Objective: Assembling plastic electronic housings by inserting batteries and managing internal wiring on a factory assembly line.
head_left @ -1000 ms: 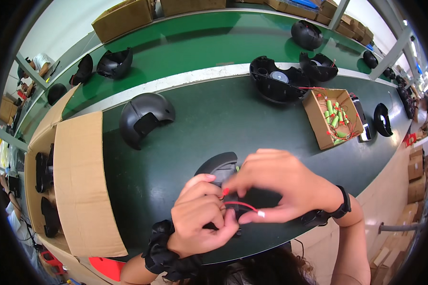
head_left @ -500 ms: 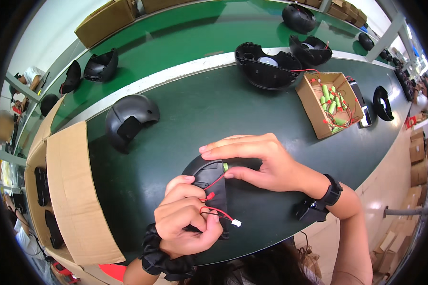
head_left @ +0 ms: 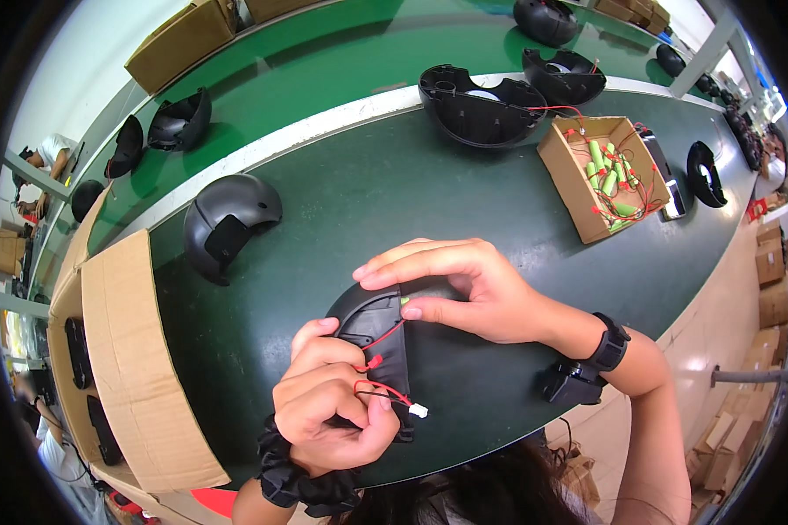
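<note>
Both hands are on a curved black plastic shell (head_left: 383,328), tilted over the near part of the green table. My left hand (head_left: 328,402) is closed around its lower left side, the fingers curled. Across the shell's top edge lie the fingers of my right hand (head_left: 499,293), while its thumb presses by a green battery cell (head_left: 405,300), mostly hidden at the shell's edge. Red and black wires run down over the shell from there. They carry a small red connector (head_left: 375,360), and a white plug (head_left: 418,409) hangs beside my left thumb.
A small cardboard box (head_left: 565,188) of green cells with red wires stands at right. Beyond it are black half shells (head_left: 481,122) and a ring-like black part (head_left: 706,173). At left, a rounded black shell (head_left: 228,223) sits near an open carton (head_left: 140,367) holding black parts.
The view has shifted slightly. Both hands keep their hold on the shell, and the green cell by my right thumb shows less than before.
</note>
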Demonstrator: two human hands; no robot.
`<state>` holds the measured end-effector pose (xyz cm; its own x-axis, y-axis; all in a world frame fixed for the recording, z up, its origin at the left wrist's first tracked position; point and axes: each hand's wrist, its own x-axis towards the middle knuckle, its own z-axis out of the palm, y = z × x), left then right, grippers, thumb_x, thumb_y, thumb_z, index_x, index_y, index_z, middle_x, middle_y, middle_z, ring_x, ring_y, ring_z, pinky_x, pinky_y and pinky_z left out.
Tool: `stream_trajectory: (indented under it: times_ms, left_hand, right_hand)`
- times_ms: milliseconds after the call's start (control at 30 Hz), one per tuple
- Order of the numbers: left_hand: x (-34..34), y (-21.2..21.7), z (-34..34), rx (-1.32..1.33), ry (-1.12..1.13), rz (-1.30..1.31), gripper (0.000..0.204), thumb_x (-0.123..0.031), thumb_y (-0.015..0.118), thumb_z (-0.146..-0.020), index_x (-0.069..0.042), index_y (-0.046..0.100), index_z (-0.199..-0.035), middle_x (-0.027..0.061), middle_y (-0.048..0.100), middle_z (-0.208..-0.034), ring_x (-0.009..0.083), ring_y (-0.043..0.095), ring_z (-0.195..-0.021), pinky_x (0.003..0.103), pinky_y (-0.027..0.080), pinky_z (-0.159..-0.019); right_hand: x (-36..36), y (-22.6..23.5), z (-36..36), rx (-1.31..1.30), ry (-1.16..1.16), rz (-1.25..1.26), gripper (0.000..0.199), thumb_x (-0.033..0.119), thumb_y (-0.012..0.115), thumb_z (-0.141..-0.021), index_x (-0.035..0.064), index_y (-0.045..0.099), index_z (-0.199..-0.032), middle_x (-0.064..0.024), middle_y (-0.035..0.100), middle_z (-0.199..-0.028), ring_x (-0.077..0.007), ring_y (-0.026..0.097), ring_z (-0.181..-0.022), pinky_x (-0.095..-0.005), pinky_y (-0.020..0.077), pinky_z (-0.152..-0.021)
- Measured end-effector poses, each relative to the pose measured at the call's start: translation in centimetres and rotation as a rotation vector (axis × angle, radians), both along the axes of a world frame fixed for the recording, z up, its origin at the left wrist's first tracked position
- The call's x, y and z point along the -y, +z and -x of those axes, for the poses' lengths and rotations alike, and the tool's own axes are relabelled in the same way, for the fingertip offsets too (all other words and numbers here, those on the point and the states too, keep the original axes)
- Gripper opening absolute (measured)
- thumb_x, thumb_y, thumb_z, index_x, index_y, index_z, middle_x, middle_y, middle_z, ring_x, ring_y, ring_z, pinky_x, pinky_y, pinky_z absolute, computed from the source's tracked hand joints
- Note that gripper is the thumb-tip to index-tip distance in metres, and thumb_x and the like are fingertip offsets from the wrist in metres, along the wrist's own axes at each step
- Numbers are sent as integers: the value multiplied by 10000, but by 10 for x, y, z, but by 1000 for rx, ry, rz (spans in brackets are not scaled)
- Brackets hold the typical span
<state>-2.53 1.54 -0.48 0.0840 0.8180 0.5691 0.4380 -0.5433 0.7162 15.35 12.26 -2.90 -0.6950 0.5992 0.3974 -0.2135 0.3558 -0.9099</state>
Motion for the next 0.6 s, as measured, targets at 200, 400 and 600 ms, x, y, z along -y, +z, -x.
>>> stream_trajectory:
  times_ms: [200,400,600]
  left_hand:
    - [2,1,2,-11,4,2,284,35,642,-580,-122,421,-495,-19,494,-517,187,552,-591,392,408,-839]
    - [2,2,2,-7,-17,20,299,38,654,-569,-130,420,-491,-23,498,-525,184,550,-605,385,405,-833]
    - [0,2,3,-13,-39,30,302,36,656,-572,-134,421,-489,-23,505,-530,185,552,-610,393,398,-853]
  right_hand:
    - [6,4,-1,63,-97,-162,381,-28,650,-760,32,632,-1136,-109,644,-1144,-258,599,-1088,-357,468,-937]
    - [7,1,0,-27,-75,-31,360,-35,651,-764,24,638,-1119,-112,652,-1128,-259,614,-1069,-363,478,-934]
    - [3,4,-2,22,-54,-17,345,-27,671,-752,5,648,-1096,-150,645,-1135,-276,607,-1081,-376,476,-932]
